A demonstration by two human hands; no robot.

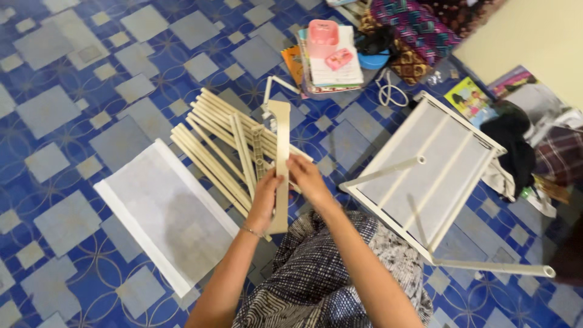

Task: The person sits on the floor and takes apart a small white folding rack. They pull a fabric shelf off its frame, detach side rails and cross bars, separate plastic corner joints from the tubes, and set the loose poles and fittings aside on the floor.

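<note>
Both the left hand (265, 193) and right hand (305, 176) are gripping a cream plastic bracket (281, 163), fingers closed, above the tube pile (221, 146) on the floor; aligning it seems next.

The floor (73, 73) is blue vinyl printed with grey squares and pale interlaced circles, evenly lit. A cream wall (534, 36) fills the top right corner, with patterned cloth (419, 30), dark clothes (516, 140) and magazines (470, 97) heaped below it. Near the top centre sits a stack of books (331, 70) with a pink holder (322, 37) on it, and a white cord (388, 91) lies coiled just beside.
</note>
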